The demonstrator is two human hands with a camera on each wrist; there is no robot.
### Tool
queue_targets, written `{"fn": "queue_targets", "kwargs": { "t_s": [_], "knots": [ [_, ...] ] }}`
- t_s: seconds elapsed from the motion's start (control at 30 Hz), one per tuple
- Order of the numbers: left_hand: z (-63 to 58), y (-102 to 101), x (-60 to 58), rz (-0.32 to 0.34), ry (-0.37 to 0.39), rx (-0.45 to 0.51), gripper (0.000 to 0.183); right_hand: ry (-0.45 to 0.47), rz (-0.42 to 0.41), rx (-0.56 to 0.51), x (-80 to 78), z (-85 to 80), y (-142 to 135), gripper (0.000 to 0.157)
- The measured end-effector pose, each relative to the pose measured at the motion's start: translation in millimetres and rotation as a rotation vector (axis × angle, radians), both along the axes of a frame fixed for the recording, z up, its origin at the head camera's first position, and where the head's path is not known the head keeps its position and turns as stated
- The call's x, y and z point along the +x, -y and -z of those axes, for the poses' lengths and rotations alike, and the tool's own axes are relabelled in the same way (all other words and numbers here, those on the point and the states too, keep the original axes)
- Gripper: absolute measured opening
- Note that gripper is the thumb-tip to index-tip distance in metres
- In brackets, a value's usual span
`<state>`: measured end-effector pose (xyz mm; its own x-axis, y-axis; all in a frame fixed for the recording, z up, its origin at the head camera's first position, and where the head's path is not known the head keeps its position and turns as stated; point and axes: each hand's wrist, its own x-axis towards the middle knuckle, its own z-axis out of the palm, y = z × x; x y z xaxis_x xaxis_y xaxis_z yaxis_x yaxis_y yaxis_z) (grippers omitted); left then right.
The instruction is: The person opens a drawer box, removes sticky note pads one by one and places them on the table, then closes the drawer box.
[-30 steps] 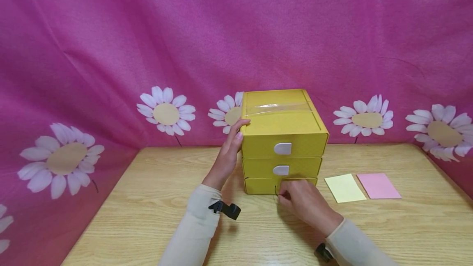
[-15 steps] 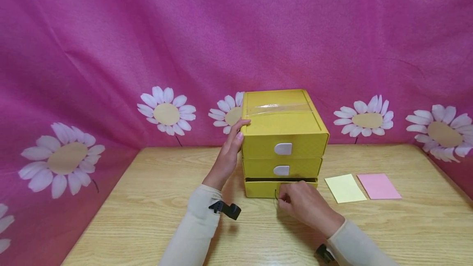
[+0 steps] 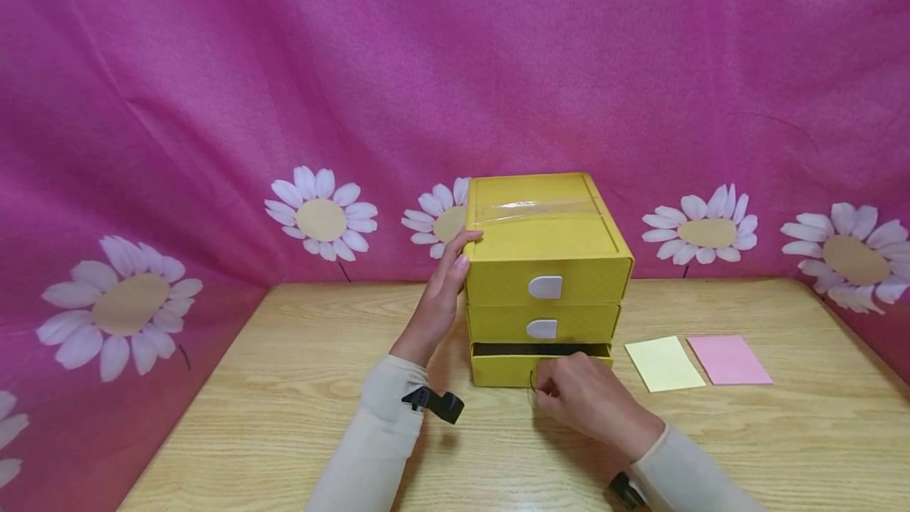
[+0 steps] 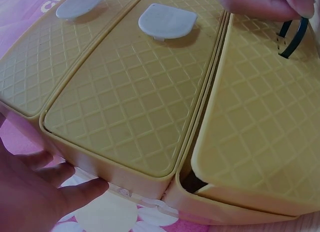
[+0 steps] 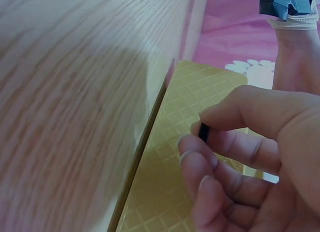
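A yellow three-drawer box stands on the table, clear tape across its top. Its bottom drawer is partly pulled out, showing a dark gap above its front. My right hand pinches the black loop on that drawer's front between thumb and fingers; in the right wrist view a bit of the loop shows at the fingertips. My left hand rests on the box's left side, fingers straight, one fingertip over the top edge. The top drawer and middle drawer are closed, each with a white tab.
A pale yellow sticky-note pad and a pink pad lie on the wooden table right of the box. Behind hangs a magenta cloth with white daisies, close to the table's back edge.
The bottom drawer has slid forward out of the box, and the dark gap above its front has widened. My right hand moved slightly toward me with it; the left hand stayed in place.
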<state>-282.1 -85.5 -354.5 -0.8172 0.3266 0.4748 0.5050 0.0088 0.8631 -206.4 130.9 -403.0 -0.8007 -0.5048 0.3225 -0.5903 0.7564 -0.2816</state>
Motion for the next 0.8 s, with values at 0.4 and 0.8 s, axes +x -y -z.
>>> {"fn": "queue_targets", "kwargs": {
  "t_s": [0.4, 0.8],
  "knots": [
    [1.2, 0.1, -0.7, -0.012, 0.013, -0.007, 0.044, 0.037, -0.01, 0.045, 6.7, -4.6, 2.6, 0.032],
    [-13.4, 0.3, 12.2, 0.005, 0.039, -0.025, 0.044, 0.054, -0.019, 0.071, 15.1, -9.5, 5.6, 0.033]
  ]
}}
